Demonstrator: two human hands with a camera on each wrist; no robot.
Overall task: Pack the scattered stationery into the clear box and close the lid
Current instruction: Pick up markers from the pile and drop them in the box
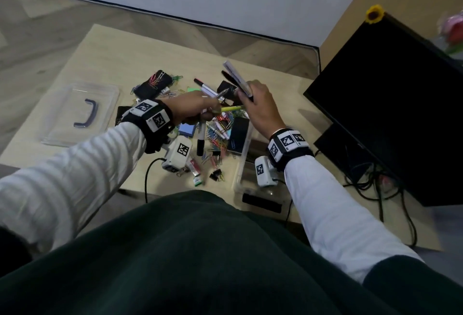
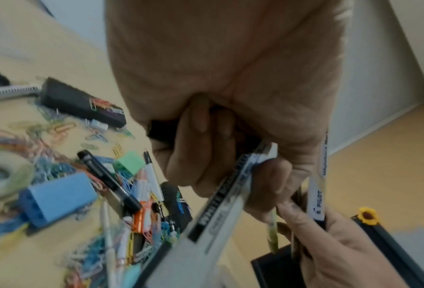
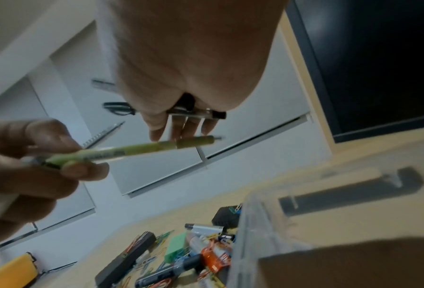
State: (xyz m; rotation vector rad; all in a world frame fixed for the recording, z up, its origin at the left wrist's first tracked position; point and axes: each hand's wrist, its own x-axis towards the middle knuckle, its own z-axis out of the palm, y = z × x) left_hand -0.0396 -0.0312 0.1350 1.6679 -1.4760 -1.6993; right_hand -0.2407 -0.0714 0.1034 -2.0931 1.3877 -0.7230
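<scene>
A pale wooden table (image 1: 105, 46) on a wood floor by a white wall carries the clear box (image 1: 244, 164) at its near right edge, its lid (image 1: 75, 94) lying apart on the left and a heap of paper clips (image 1: 220, 137), markers and erasers between them. The left hand (image 1: 193, 108) curls round a whiteboard marker (image 1: 201, 137) and a yellow-green pen (image 3: 131, 151); the right hand (image 1: 260, 104) grips several pens (image 1: 236, 80), one reading "PILOT"
</scene>
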